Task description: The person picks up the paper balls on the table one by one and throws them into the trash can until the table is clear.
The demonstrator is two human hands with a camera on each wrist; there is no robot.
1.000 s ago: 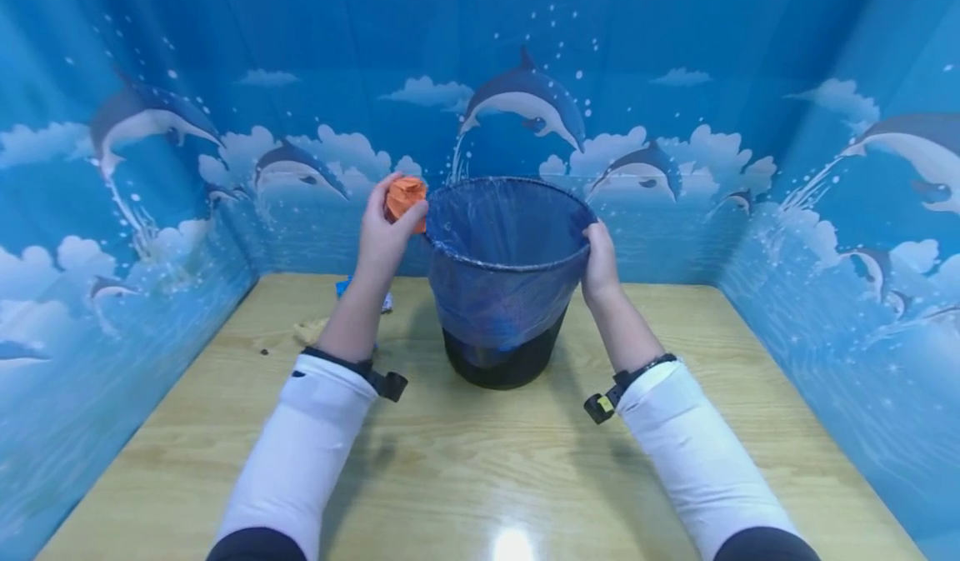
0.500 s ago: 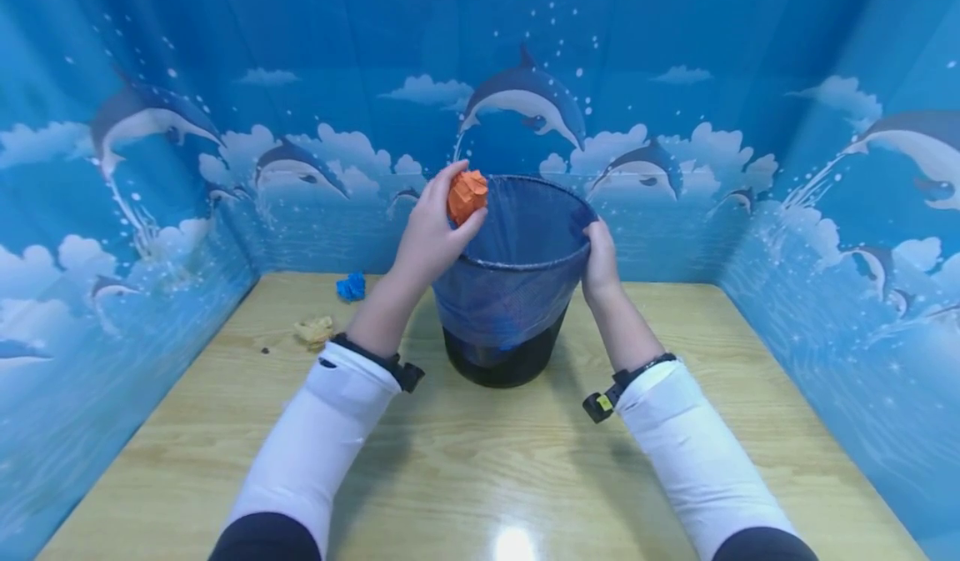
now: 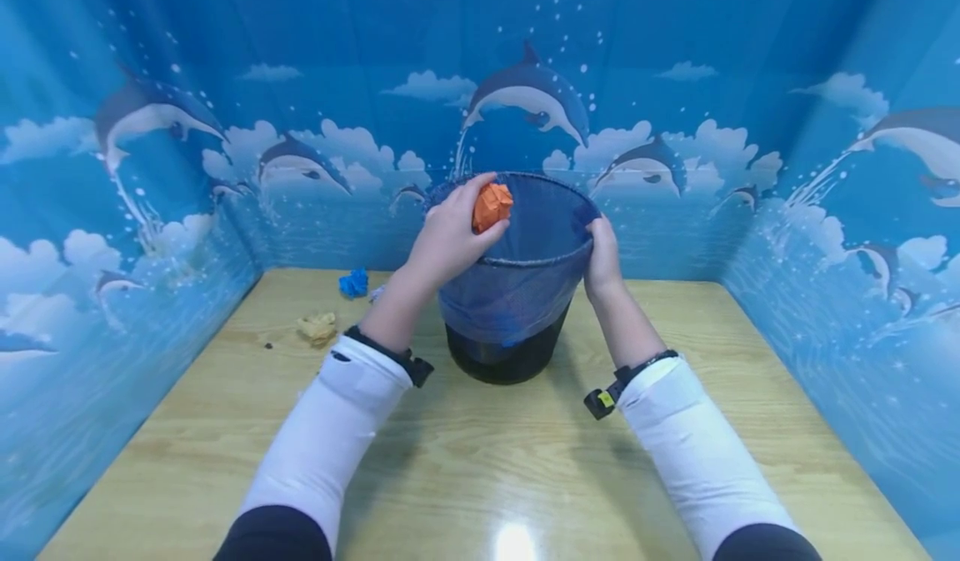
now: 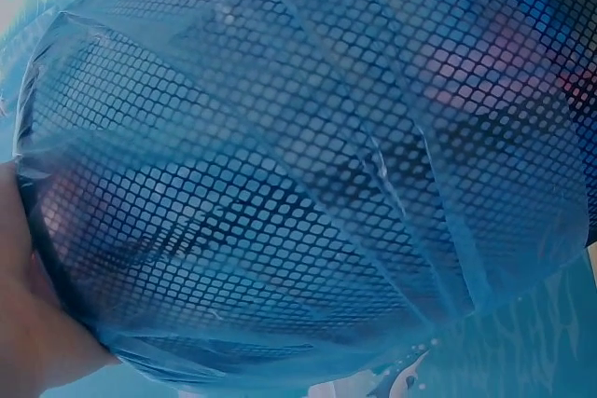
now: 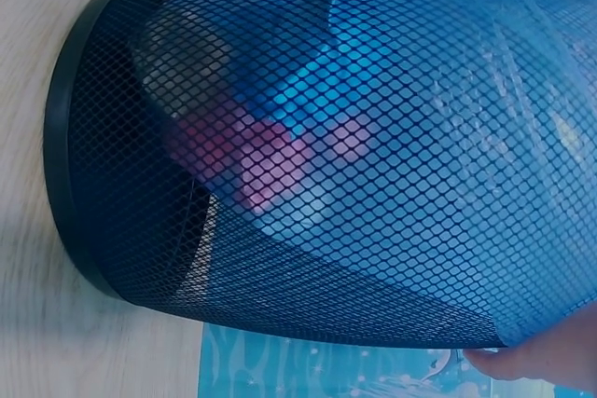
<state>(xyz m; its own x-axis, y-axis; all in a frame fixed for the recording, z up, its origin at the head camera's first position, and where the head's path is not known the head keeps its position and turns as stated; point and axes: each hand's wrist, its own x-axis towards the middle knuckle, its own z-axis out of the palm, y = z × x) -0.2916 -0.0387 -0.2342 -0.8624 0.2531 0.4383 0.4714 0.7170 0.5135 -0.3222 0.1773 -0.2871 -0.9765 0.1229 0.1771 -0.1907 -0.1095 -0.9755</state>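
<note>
My left hand (image 3: 450,232) holds an orange crumpled paper ball (image 3: 492,207) over the left part of the opening of a black mesh wastebasket (image 3: 501,369). A blue translucent bin liner (image 3: 517,294) is folded over its rim. On the right side of that rim, my right hand (image 3: 602,261) grips the liner and the edge. Through the mesh in the right wrist view, several crumpled pieces (image 5: 275,160) in pink, blue and pale tones lie inside. The left wrist view shows the lined wall (image 4: 280,184) and part of my left hand (image 4: 37,314); the orange ball is hidden there.
Left of the wastebasket on the wooden table (image 3: 480,469) lie a blue crumpled paper (image 3: 353,283), a yellowish one (image 3: 317,328) and a pale piece (image 3: 377,293) partly behind my left arm. A dark speck (image 3: 268,346) is farther left. A dolphin-print curtain (image 3: 337,44) encloses the back and sides.
My left hand has carried the orange paper ball rightward, from outside the left rim to over the opening. My right hand keeps its hold on the rim.
</note>
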